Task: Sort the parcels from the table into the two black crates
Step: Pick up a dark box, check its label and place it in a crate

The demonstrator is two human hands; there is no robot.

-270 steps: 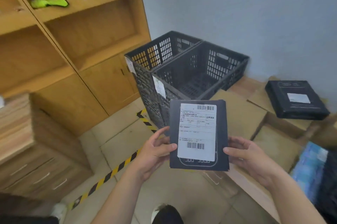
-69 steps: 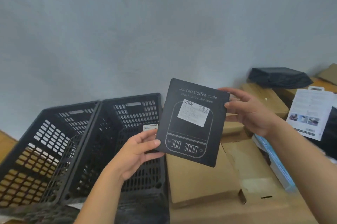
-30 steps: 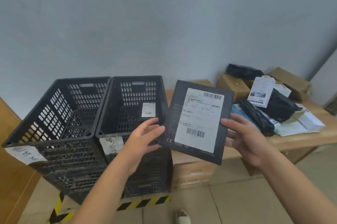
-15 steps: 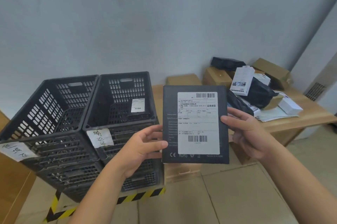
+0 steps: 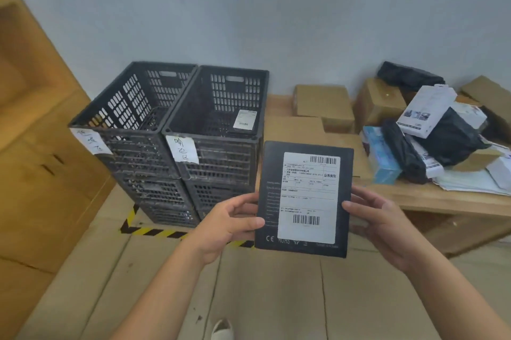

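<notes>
The two black crates [image 5: 218, 162] stood beside the table [image 5: 442, 198]. Before them the flat black parcel [image 5: 304, 195], probably light and stiff and best taken by its side edges, was held upright. The left hand [image 5: 229, 226] pinched one edge, the right hand [image 5: 378, 226] the other.

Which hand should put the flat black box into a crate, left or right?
Probably the left hand. Both hands hold the flat black labelled parcel, but the two black plastic crates stand on the left side, nearer that hand; the right hand would reach across.
</notes>
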